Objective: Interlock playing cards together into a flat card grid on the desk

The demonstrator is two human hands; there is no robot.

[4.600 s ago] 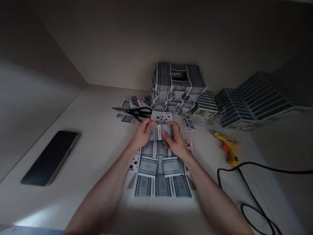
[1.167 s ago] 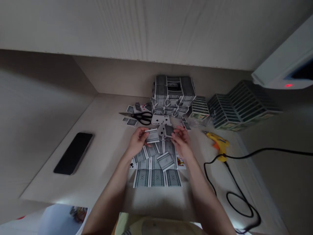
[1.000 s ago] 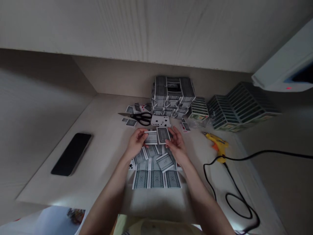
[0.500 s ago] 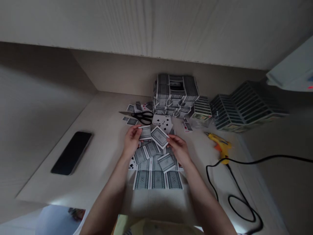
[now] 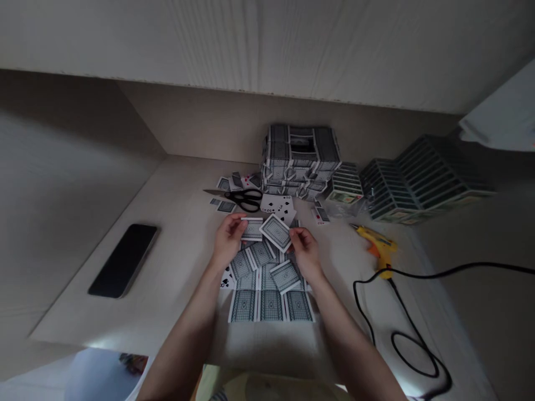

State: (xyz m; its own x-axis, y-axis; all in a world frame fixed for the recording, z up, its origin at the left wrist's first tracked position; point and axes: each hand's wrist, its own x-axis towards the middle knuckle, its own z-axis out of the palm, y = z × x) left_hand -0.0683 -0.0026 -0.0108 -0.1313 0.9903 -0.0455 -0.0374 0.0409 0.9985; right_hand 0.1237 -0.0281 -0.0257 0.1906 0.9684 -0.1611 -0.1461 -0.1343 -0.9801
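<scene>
A sheet of joined face-down playing cards with grey patterned backs lies on the pale desk in front of me. My left hand pinches a folded card piece just above the sheet's far end. My right hand pinches a tilted card beside it, corner nearly touching the left piece. Both pieces are raised off the sheet.
Black scissors and loose cards lie beyond my hands. A box built from cards stands at the back, with card stacks to its right. A yellow glue gun with black cord lies right; a phone lies left.
The right-hand card has turned from square to tilted, and both pieces have drawn close together. The view has shifted slightly.
</scene>
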